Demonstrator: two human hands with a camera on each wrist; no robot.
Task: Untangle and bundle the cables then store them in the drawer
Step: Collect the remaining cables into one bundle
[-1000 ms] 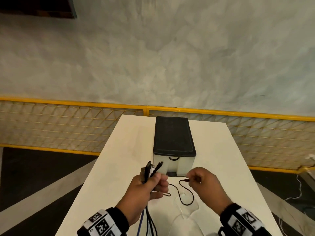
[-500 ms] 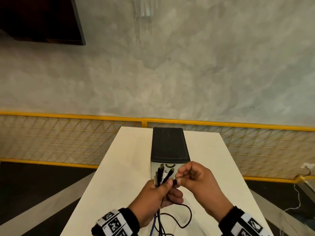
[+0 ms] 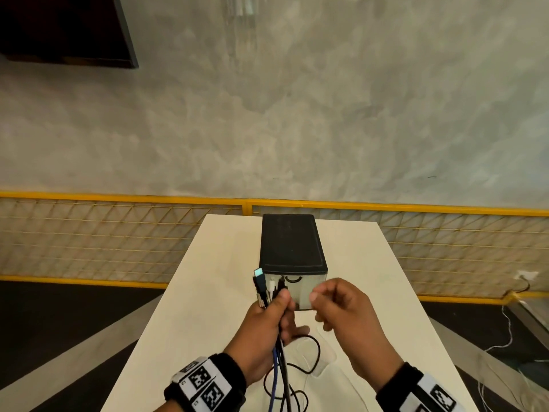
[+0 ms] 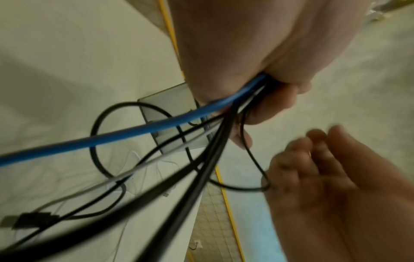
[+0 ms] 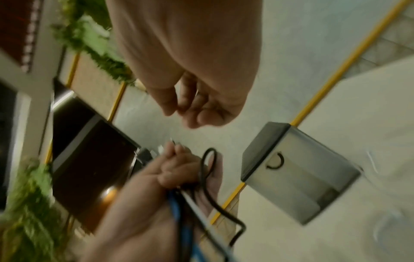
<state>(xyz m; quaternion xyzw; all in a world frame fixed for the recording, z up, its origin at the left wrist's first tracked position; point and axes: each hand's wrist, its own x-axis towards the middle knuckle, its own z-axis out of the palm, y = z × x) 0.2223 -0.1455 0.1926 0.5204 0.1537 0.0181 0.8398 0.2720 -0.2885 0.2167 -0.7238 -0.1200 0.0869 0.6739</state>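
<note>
My left hand (image 3: 274, 310) grips a bunch of cable ends upright in front of the drawer box (image 3: 292, 242). The bunch holds a blue cable (image 3: 274, 379), several black cables (image 3: 285, 382) and a USB plug (image 3: 259, 275) that sticks up on top. In the left wrist view the blue cable (image 4: 134, 131) and black cables (image 4: 201, 168) hang from the fist down to the table. My right hand (image 3: 322, 304) hovers just right of the bunch with loosely curled fingers (image 5: 192, 109) and nothing in them. The drawer is closed, its black handle (image 3: 292, 279) facing me.
The box stands mid-table on the white table (image 3: 214, 292). Slack cable loops (image 3: 315, 352) and a thin white cable lie on the table under my hands. A yellow-framed mesh fence (image 3: 118, 239) runs behind the table. A loose cable trails on the floor at right (image 3: 505, 331).
My right hand carried a black cable end from the table up to the left hand, which now holds it with the others. The right hand then let go and drew back right.
</note>
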